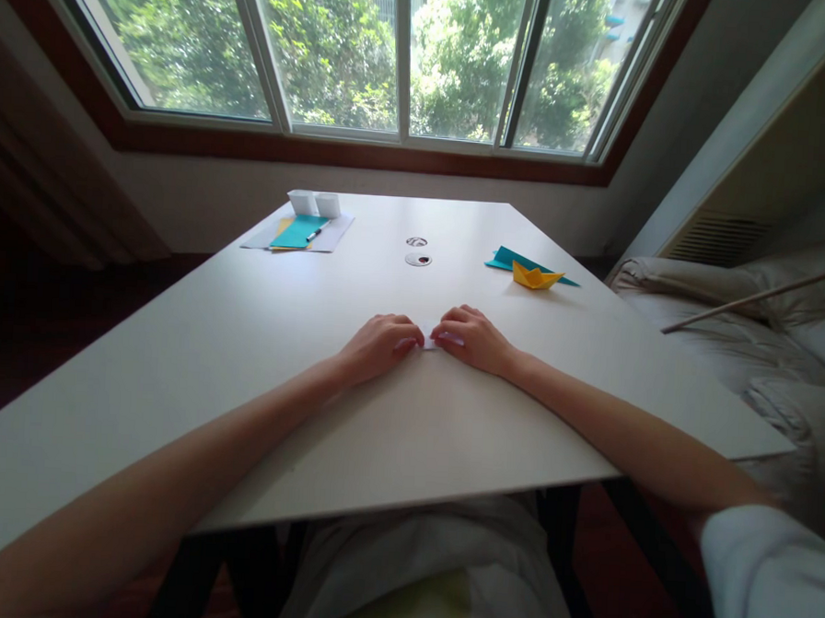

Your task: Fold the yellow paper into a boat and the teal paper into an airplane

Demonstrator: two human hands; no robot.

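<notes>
White paper (428, 339), small and folded, lies on the white surface (244, 355) between the two hands, mostly covered by them. The left hand (377, 344) presses down with curled fingers on one side of it, and the right hand (475, 338) does the same from the other; both have a closed grip on the little piece, fingertips nearly touching over it. Paper this thin should be light, limp and easy to crease or tear, so it is likely best pinched at its folded edges, where the layers stiffen it. Farther back to the right sit a yellow paper boat (537, 277) on a teal sheet (508, 257). Two round cable holes (418, 251) lie mid-surface. At the far left rest a teal sheet with a pen (298, 232) on white paper and two small white boxes (314, 202).
</notes>
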